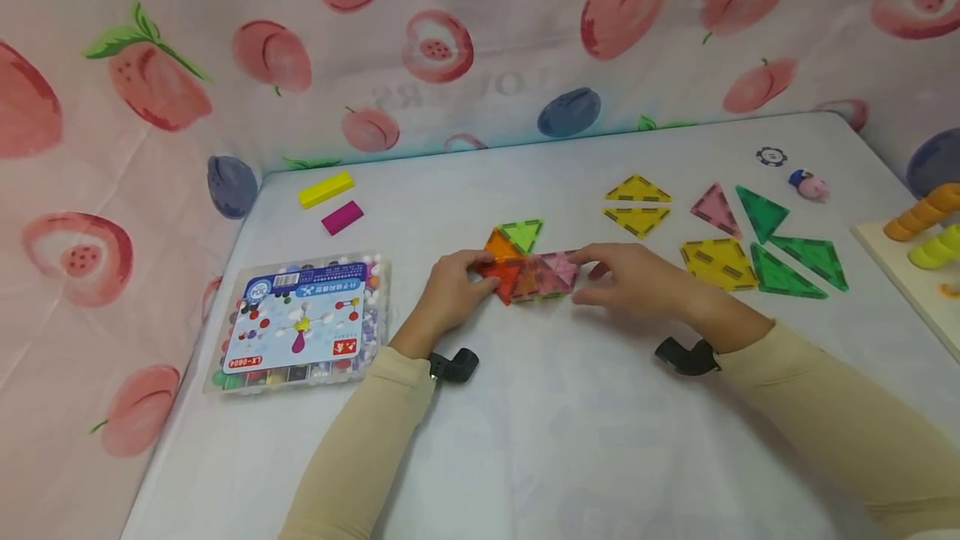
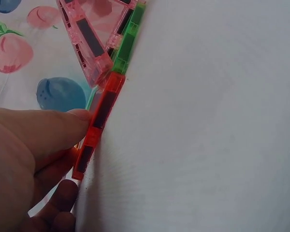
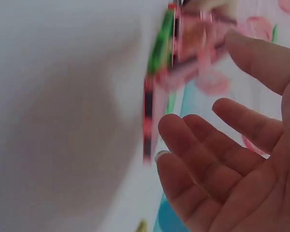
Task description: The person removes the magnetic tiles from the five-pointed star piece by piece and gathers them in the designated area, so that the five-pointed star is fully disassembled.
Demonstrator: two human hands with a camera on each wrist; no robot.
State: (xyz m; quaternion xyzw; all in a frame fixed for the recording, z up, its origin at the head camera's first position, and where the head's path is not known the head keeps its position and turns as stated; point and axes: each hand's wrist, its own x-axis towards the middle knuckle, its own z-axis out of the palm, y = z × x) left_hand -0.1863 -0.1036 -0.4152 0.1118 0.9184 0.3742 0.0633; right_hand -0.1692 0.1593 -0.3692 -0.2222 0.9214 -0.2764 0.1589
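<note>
My left hand [image 1: 452, 283] pinches a translucent red magnetic tile [image 1: 506, 280] at the left end of a tile cluster. An orange tile [image 1: 496, 244] and a light green tile [image 1: 525, 233] adjoin it at the back. Pink tiles [image 1: 558, 267] make up the right part; in the left wrist view a pink tile [image 2: 91, 41] stands tilted up, beside a green tile edge [image 2: 129, 41]. My right hand [image 1: 637, 277] is by the right end of the cluster, fingers loosely bent and apart in the right wrist view, the thumb near the raised pink tile [image 3: 193, 63].
Yellow triangles [image 1: 637, 222], a yellow tile group [image 1: 718, 264], a pink triangle [image 1: 717, 211] and green triangles [image 1: 787, 272] lie to the right. A pegged wooden board [image 1: 911, 273] stands far right. At left are a plastic kit box [image 1: 300, 319] and yellow [image 1: 326, 189] and magenta [image 1: 342, 217] blocks.
</note>
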